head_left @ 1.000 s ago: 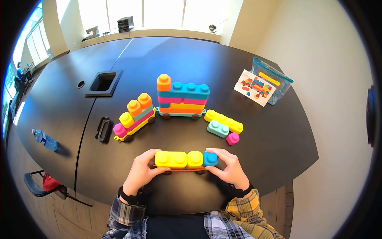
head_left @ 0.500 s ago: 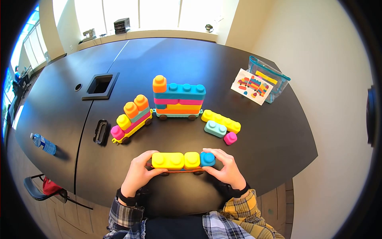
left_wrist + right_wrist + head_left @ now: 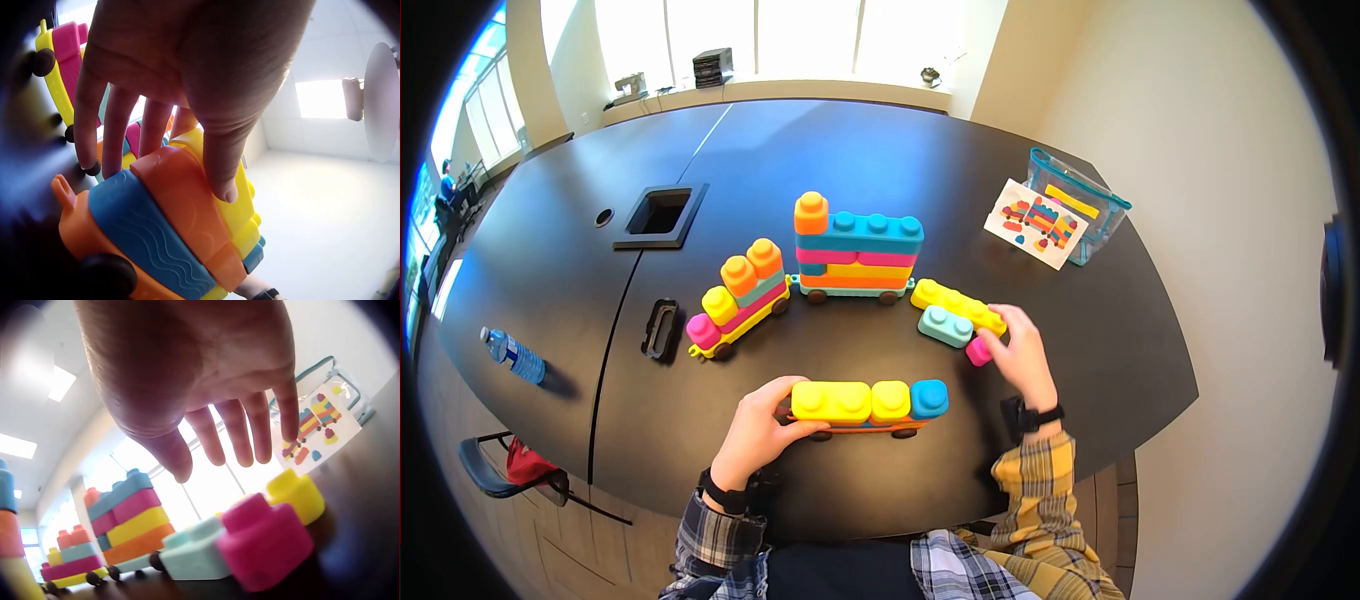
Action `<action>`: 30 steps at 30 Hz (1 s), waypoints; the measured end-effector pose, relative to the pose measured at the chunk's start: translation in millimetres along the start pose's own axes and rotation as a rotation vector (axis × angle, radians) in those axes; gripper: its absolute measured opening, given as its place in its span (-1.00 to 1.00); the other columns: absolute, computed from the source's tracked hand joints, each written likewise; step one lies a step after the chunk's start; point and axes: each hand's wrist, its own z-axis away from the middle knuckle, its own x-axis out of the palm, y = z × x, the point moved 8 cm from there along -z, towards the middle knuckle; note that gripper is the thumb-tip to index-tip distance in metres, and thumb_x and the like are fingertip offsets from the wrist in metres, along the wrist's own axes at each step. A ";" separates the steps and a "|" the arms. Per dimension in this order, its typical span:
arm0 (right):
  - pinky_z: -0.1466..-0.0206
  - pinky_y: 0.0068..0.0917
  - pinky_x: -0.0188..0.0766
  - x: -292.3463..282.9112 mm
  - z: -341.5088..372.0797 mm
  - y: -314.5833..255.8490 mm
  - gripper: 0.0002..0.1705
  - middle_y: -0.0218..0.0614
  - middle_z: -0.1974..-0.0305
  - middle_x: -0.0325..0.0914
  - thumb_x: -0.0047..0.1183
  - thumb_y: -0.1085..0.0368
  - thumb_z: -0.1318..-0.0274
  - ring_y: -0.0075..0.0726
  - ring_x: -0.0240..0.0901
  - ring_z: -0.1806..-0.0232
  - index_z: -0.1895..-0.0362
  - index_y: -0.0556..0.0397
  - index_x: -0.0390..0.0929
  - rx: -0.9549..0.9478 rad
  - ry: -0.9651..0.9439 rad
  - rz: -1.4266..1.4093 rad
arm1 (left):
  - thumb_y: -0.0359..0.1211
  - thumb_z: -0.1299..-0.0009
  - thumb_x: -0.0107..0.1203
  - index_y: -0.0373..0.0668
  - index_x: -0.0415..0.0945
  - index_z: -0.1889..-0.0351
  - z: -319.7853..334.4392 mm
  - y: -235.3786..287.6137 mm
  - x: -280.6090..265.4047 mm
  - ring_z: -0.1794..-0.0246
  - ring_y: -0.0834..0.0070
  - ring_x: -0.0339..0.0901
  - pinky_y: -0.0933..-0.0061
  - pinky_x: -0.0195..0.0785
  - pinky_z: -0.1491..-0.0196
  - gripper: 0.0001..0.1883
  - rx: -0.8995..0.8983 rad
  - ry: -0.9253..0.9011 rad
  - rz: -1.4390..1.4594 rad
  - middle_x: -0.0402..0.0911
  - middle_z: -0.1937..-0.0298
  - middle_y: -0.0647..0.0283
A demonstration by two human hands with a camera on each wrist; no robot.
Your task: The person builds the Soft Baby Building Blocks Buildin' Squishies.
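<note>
My left hand (image 3: 755,430) grips the left end of a wheeled toy wagon (image 3: 150,231) stacked with building blocks. Its thumb presses the near side and the fingers lie along the far side. Yellow blocks (image 3: 830,400) and a blue block (image 3: 928,398) form the wagon's top row. Out to the right, my right hand (image 3: 1025,360) hovers just over a small pink block (image 3: 265,544), fingers apart and nothing between them. Beside the pink block lie a mint block (image 3: 945,325) and a long yellow block (image 3: 955,302), partly covered by the fingers in the head view.
Two coupled block wagons stand farther back: a tall one (image 3: 860,240) and a yellow-based one (image 3: 740,328). A picture card (image 3: 1035,222) leans on a clear bag (image 3: 1105,215) at right. A black holder (image 3: 660,330) and a water bottle (image 3: 513,355) are at left.
My right hand has let go of the blue block end of the wagon and moved up and right to the loose blocks. The left hand keeps its grip on the wagon.
</note>
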 end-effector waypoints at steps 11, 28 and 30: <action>-0.24 -0.14 0.57 37.9 -34.8 64.4 -0.48 -0.09 -0.07 0.72 0.40 0.24 -0.10 0.12 0.66 -0.13 -0.18 0.01 0.65 0.168 -0.299 0.012 | -0.34 -0.25 0.57 -0.25 0.60 -0.13 -0.2 1.2 1.1 0.03 0.32 0.75 0.35 0.65 -0.05 -0.47 0.025 0.005 0.001 0.75 0.03 0.16; -0.22 -0.24 0.55 -43.6 18.8 -130.5 -0.47 -0.09 -0.10 0.69 0.45 0.35 -0.10 0.02 0.68 -0.12 -0.20 0.11 0.67 -0.259 -0.010 -0.273 | -0.31 -0.12 0.66 -0.08 0.19 -0.61 4.5 3.4 -9.6 -0.38 0.21 0.56 0.14 0.55 -0.29 0.10 0.100 0.056 0.054 0.55 -0.45 0.13; -0.28 -0.23 0.53 -27.1 24.4 -132.3 -0.45 -0.10 -0.14 0.70 0.46 0.34 -0.12 -0.02 0.67 -0.14 -0.22 0.12 0.66 -0.266 -0.192 -0.452 | -0.34 -0.11 0.66 -0.09 0.18 -0.63 4.6 9.3 -11.3 -0.41 0.23 0.54 0.18 0.55 -0.28 0.13 0.127 0.066 0.063 0.54 -0.46 0.11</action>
